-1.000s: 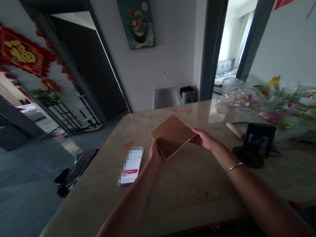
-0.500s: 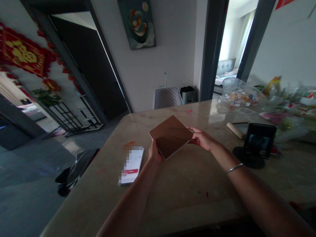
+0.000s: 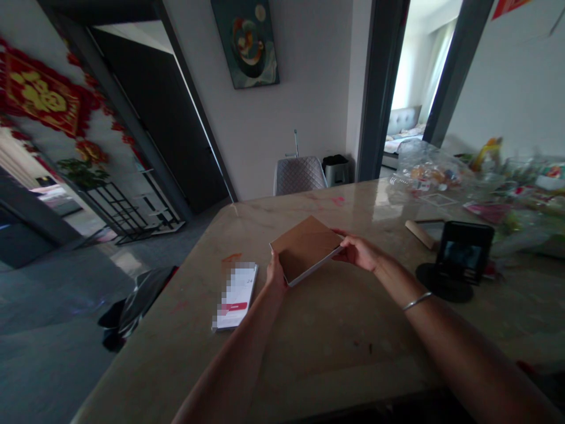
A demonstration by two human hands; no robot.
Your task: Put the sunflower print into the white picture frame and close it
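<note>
Left hand [image 3: 276, 274]: pinches square, brown-faced, white-edged, cardboard-like panel [image 3: 308, 244].
Right hand [image 3: 358, 252]: pinches its right corner.
Progress: two-handed hold apparently secured; panel not yet released.

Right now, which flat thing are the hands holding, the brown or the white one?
The brown panel with pale edges: the left hand and right hand grip it from either side. The white thing with a red mark lies on the table.

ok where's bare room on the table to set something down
Bare tabletop lies between the left forearm and right forearm, nearer than the brown board; another strip lies between board and chair. Crowded: the right side, with black stand and plastic bags.
</note>
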